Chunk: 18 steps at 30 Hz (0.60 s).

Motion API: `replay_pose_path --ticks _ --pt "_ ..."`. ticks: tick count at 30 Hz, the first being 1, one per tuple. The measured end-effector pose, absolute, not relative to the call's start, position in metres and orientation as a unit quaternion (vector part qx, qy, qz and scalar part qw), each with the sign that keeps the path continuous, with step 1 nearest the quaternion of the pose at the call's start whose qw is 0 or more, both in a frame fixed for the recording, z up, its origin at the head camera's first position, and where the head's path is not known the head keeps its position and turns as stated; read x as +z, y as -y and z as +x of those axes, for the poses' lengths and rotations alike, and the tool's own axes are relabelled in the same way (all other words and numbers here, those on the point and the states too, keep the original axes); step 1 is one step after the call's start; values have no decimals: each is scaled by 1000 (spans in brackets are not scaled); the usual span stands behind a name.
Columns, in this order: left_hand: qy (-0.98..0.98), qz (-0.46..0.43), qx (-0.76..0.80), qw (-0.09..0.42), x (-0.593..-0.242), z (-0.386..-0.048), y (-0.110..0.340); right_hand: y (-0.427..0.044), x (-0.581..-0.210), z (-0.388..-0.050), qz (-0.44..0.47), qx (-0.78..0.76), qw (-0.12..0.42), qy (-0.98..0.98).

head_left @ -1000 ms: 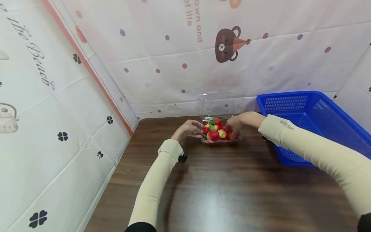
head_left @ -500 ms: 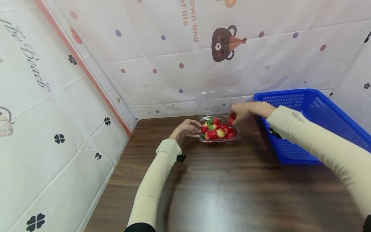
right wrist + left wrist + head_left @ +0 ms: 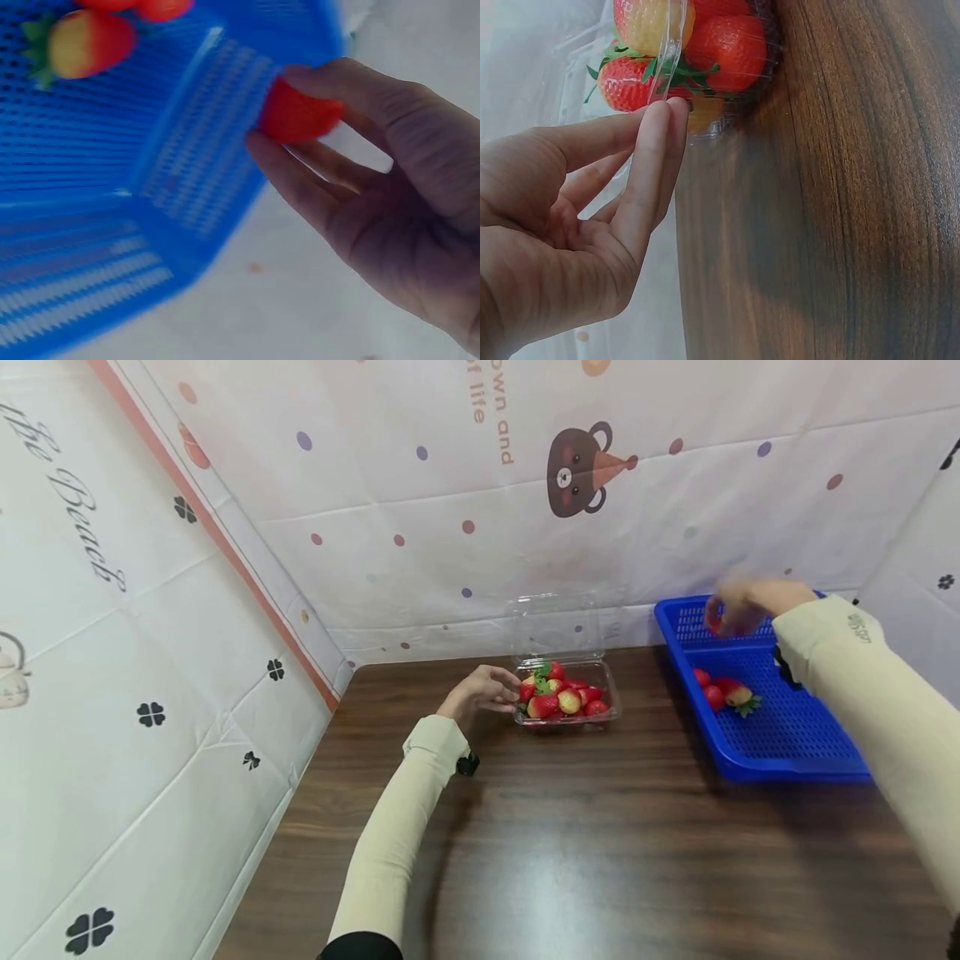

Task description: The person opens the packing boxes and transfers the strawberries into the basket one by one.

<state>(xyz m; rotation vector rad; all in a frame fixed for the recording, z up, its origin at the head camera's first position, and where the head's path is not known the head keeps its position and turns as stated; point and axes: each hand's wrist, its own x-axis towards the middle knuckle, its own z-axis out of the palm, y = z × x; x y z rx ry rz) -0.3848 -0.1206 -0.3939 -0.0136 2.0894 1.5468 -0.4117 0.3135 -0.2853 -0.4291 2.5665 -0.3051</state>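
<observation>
My right hand, blurred in the head view, is over the back of the blue plastic basket. In the right wrist view it pinches a red strawberry between thumb and fingertips, near the basket's wall. Inside the basket lie several strawberries, one of them with green leaves. My left hand is at the left side of a clear plastic box full of strawberries. Seen from the left wrist, its thumb and fingertips pinch the box's rim.
The clear lid of the box stands raised against the patterned back cloth. Box and basket both sit at the back of the brown wooden table, with a gap between them. A white cloth borders the table's left side.
My right hand has lifted a strawberry out of the box and carried it rightward to over the basket. The left hand has stayed at the box.
</observation>
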Motion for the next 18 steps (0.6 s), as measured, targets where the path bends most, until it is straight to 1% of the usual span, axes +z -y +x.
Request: replay_pose_path --ticks 2,4,7,12,16,18 --pt "-775 -5 573 266 -393 -386 121 -320 -296 -408 -126 -132 301 -936" --pt "-776 -7 573 264 -393 -386 121 -322 -309 -404 -101 -148 326 -928" --pt "-783 -7 566 259 -393 -387 119 -322 -326 -401 -78 -127 327 -933" --pt "-791 -5 553 262 -395 -386 113 -321 -347 -396 -38 -121 306 -943" --pt "-785 -6 559 267 -396 -385 112 -322 -351 -394 -22 -127 316 -940" --pt "-784 -6 562 265 -396 -384 113 -321 -348 -392 -40 -115 322 -939"
